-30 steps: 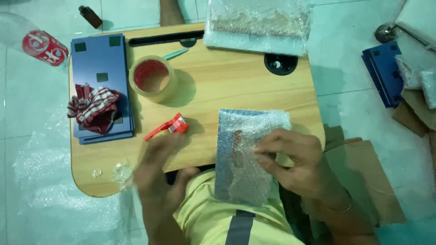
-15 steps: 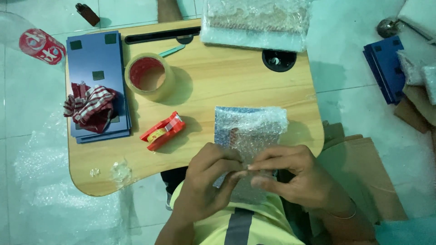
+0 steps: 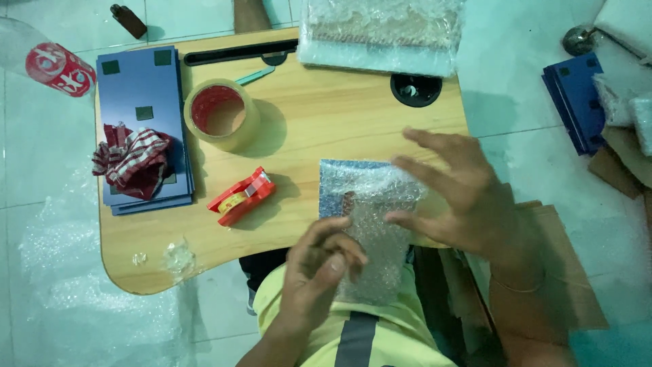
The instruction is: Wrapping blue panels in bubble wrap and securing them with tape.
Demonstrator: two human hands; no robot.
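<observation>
A flat blue item wrapped in bubble wrap [image 3: 370, 204] lies at the near edge of a small wooden table [image 3: 339, 115], hanging over toward my lap. My left hand [image 3: 319, 272] presses on the lower part of the wrapped item with its fingers curled. My right hand [image 3: 455, 190] hovers over the item's right side, its fingers spread and its fingertips touching the wrap. A red tape dispenser [image 3: 241, 196] lies on the table just left of the item.
A large roll of clear tape [image 3: 223, 114] stands on the table. A stack of blue flat boards [image 3: 144, 122] carries a red checked cloth [image 3: 132, 160]. A bubble-wrapped bundle [image 3: 380, 30] lies at the far edge. More blue boards [image 3: 576, 102] and cardboard [image 3: 564, 272] are on the floor.
My left hand put the red tape dispenser down and came to the wrapped item. My right hand has let go of the wrap and opened, lifting toward the right.
</observation>
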